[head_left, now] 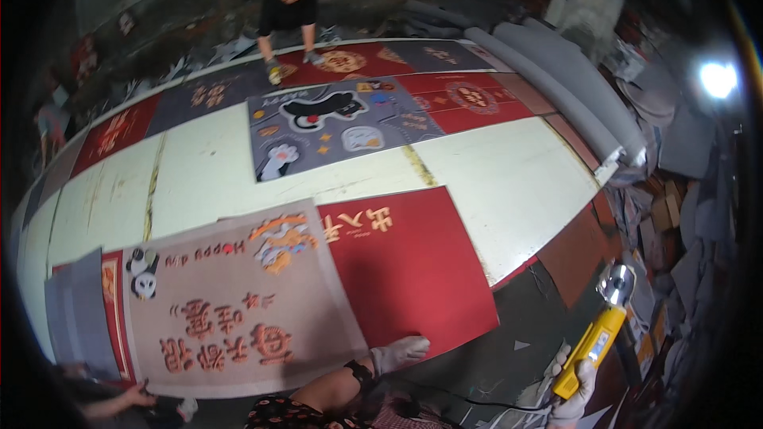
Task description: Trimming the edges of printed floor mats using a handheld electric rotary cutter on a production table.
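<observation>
In my gloved right hand [579, 397] is a yellow handheld electric rotary cutter [590, 353], with its round metal blade head pointing up and away. A dark cord runs from its lower end towards the left. My gloved left hand [401, 353] is closed at the near edge of a plain red floor mat [421, 278] with gold lettering; its fingertips are partly hidden. Just left of it, a beige mat [230, 302] with a panda and cartoon figures overlaps the red one. A grey mat [83, 314] and a red-bordered strip lie at its far-left side.
Across the pale table [199, 175] a person [290, 12] in black bends over more mats. A cat-print grey mat [334, 123] lies mid-table. Grey rolls [556, 91] and offcuts [683, 246] crowd the right. Another person's hand [139, 395] touches the beige mat at lower left.
</observation>
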Demonstrator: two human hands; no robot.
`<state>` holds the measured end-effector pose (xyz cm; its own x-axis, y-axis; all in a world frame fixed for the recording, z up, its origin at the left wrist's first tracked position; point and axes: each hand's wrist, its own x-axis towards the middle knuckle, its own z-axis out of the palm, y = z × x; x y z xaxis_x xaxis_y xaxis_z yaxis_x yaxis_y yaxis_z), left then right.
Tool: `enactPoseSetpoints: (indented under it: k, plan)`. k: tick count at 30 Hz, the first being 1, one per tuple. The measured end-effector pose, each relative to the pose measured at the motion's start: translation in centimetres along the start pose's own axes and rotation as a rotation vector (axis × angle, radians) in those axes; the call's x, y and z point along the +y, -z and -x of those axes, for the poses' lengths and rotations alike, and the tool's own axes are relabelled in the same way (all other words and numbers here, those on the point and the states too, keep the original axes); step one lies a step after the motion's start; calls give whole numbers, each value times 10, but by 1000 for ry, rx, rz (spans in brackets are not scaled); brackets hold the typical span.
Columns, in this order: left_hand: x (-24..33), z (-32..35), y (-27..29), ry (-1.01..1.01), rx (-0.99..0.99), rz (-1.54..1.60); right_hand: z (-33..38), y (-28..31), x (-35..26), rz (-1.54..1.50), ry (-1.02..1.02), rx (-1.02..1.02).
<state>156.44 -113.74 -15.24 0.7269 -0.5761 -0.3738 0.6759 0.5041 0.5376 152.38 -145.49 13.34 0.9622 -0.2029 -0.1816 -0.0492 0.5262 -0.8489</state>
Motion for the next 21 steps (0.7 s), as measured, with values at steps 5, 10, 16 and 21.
enactPoseSetpoints:
  k: [5, 10, 16, 21]
  plan:
    - [59, -64, -135, 201, -296, -343, -103, -30, -27, -100, 115, 55]
    - [58, -143, -147, 181, -594, -687, -232, -37, -53, -286, 25, -145]
    - [25, -179, -94, 93, -16, -96, -402, -13, -100, -283, 104, -306]
    - [-20, -157, -96, -82, 220, -390, -509, -30, -134, -426, -9, -422]
